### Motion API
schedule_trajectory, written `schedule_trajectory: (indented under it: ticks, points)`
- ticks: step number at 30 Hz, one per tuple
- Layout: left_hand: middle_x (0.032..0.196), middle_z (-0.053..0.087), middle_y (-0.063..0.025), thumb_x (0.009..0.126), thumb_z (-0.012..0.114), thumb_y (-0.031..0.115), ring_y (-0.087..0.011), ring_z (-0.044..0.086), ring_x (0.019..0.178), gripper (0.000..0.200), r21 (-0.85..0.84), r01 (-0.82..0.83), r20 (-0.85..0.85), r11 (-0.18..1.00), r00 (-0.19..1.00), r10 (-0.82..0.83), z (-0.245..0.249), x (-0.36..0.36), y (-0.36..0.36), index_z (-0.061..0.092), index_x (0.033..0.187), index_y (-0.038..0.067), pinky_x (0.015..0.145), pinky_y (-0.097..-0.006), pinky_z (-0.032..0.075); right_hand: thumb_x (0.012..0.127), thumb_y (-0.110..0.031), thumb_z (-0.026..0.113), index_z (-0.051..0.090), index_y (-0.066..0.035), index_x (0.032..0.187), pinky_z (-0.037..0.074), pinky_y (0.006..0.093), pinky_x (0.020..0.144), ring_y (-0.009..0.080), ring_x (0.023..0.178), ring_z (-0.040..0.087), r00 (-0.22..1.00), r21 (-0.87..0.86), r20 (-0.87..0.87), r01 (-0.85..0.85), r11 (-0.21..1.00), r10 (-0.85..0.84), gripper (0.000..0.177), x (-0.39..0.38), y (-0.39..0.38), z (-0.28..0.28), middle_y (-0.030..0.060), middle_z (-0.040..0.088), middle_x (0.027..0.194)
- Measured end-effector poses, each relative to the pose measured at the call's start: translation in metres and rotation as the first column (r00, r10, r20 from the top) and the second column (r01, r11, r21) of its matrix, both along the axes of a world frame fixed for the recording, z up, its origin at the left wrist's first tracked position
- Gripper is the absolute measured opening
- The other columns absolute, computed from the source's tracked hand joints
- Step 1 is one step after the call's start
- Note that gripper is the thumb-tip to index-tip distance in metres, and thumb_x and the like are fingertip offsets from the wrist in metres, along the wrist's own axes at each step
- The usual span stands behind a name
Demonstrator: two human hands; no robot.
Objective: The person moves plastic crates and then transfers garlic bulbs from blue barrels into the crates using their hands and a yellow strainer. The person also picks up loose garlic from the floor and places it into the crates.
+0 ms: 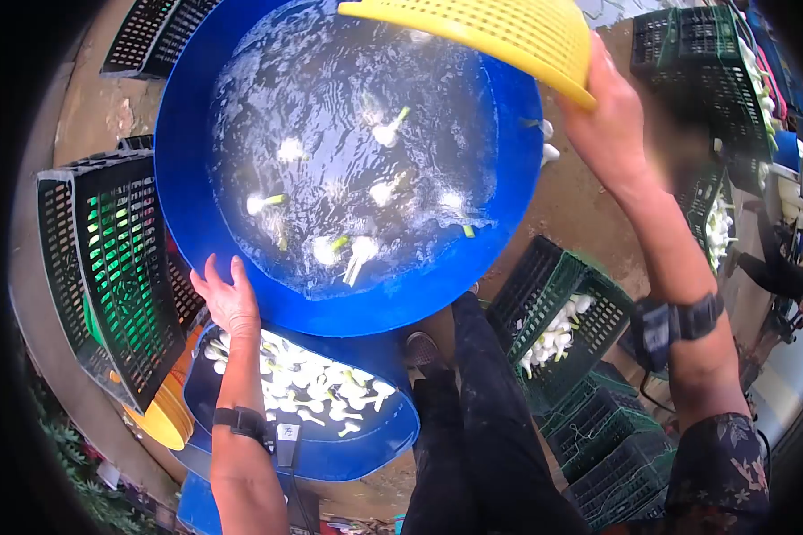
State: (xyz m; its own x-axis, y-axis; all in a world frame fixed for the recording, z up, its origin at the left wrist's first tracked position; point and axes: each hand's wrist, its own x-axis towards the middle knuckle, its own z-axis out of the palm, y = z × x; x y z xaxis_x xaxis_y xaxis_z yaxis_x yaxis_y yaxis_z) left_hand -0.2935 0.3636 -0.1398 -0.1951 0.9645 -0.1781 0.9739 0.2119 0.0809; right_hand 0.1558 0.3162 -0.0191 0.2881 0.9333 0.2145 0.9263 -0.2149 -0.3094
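My right hand [608, 120] grips the rim of a yellow plastic colander basket [509, 36], which is tilted over the far right side of a big round blue tub [348, 316]. Several white garlic bulbs [386, 134] with short green stems float in the rippling water [303, 98]. My left hand [229, 299] has its fingers spread at the tub's near left rim and holds nothing. Below that rim, a second blue tub [366, 459] contains many white bulbs [321, 383].
Dark slatted crates [120, 267] stand at the left, beside a yellow basket [168, 415]. A tilted green crate [607, 334] with white bulbs lies to the right of my legs, above stacked green crates [611, 455]. More crates [691, 53] stand at the far right.
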Motion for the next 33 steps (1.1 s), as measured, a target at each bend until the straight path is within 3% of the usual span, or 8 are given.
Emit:
schedule_trajectory:
  ticks: [3, 6, 12, 14, 20, 24, 26, 33]
  points:
    - [0.138, 0.025, -0.0208, 0.082, 0.052, 0.047, -0.0370, 0.046, 0.114, 0.055, -0.022, 0.002, 0.006, 1.000, 1.000, -0.002, 0.002, 0.003, 0.001, 0.044, 0.125, 0.014, 0.089, -0.0419, 0.042, 0.079, -0.013, 0.051, 0.043, 0.000, 0.106, 0.048, 0.0451, 0.075, 0.0400, 0.086, 0.060, 0.975, -0.412, 0.193, 0.179, 0.893, -0.106, 0.031, -0.012, 0.096, -0.061, 0.0235, 0.061, 0.091]
    - [0.138, 0.024, -0.0207, 0.080, 0.056, 0.043, -0.0360, 0.046, 0.114, 0.054, 0.002, 0.012, 0.013, 1.000, 1.000, -0.012, 0.001, 0.000, 0.002, 0.046, 0.124, 0.013, 0.089, -0.0414, 0.043, 0.076, -0.011, 0.051, 0.041, 0.007, 0.112, 0.048, 0.0398, 0.083, 0.0352, 0.094, 0.060, 0.998, -0.662, 0.047, 0.066, 0.746, -0.047, 0.041, -0.033, 0.141, -0.121, 0.0252, 0.060, 0.102]
    - [0.137, 0.023, -0.0185, 0.076, 0.061, 0.036, -0.0340, 0.051, 0.108, 0.053, -0.040, -0.040, 0.062, 0.998, 0.997, 0.042, 0.010, 0.008, 0.008, 0.047, 0.121, 0.012, 0.084, -0.0404, 0.046, 0.073, -0.011, 0.055, 0.064, 0.002, 0.094, 0.048, 0.0389, 0.081, 0.0349, 0.091, 0.060, 0.976, -0.840, -0.153, -0.211, 0.499, 0.155, 0.026, -0.073, 0.122, -0.190, 0.0228, 0.061, 0.099]
    - [0.137, 0.023, -0.0199, 0.075, 0.061, 0.034, -0.0348, 0.052, 0.106, 0.052, -0.022, -0.035, 0.065, 0.999, 0.997, 0.036, 0.008, 0.006, 0.007, 0.047, 0.121, 0.014, 0.082, -0.0409, 0.047, 0.073, -0.011, 0.055, 0.063, 0.002, 0.095, 0.048, 0.0381, 0.082, 0.0356, 0.092, 0.060, 0.968, -0.883, -0.250, -0.240, 0.404, 0.028, 0.027, -0.083, 0.100, -0.198, 0.0235, 0.061, 0.100]
    - [0.136, 0.024, -0.0231, 0.072, 0.062, 0.029, -0.0380, 0.051, 0.105, 0.054, -0.015, -0.036, 0.092, 0.999, 0.995, 0.037, 0.004, 0.002, 0.006, 0.046, 0.122, 0.017, 0.078, -0.0425, 0.048, 0.076, -0.014, 0.061, 0.053, 0.003, 0.105, 0.043, 0.0318, 0.038, 0.0191, 0.048, 0.054, 0.764, -0.918, -0.396, -0.325, 0.226, -0.509, 0.035, -0.148, 0.033, -0.205, 0.0127, 0.057, 0.072]
    - [0.140, 0.021, -0.0216, 0.074, 0.059, 0.028, -0.0377, 0.052, 0.106, 0.051, -0.047, -0.073, 0.103, 0.996, 0.992, 0.078, 0.006, 0.003, 0.007, 0.047, 0.122, 0.018, 0.084, -0.0414, 0.045, 0.076, -0.013, 0.059, 0.053, 0.006, 0.101, 0.037, 0.0300, 0.035, 0.0167, 0.045, 0.047, 0.605, -0.873, -0.470, -0.424, 0.240, -0.643, 0.032, -0.197, 0.011, -0.195, 0.0127, 0.057, 0.072]
    - [0.138, 0.023, -0.0231, 0.074, 0.059, 0.028, -0.0383, 0.050, 0.107, 0.051, -0.041, -0.049, 0.094, 0.998, 0.994, 0.053, 0.004, 0.001, 0.006, 0.046, 0.122, 0.016, 0.083, -0.0421, 0.046, 0.076, -0.012, 0.059, 0.053, 0.005, 0.104, 0.037, 0.0290, 0.035, 0.0161, 0.048, 0.049, 0.305, -0.720, -0.619, -0.590, 0.366, -0.724, 0.033, -0.201, 0.010, -0.184, 0.0127, 0.058, 0.075]
    - [0.136, 0.028, -0.0221, 0.089, 0.045, 0.035, -0.0377, 0.049, 0.109, 0.046, 0.074, -0.045, 0.141, 0.996, 0.989, 0.034, 0.001, -0.001, 0.003, 0.041, 0.127, 0.010, 0.085, -0.0422, 0.044, 0.077, -0.014, 0.059, 0.048, -0.004, 0.115, 0.041, 0.0246, 0.039, 0.0147, 0.064, 0.053, -0.064, -0.637, -0.602, -0.563, 0.527, -0.796, 0.041, -0.199, 0.004, -0.145, 0.0085, 0.057, 0.089]
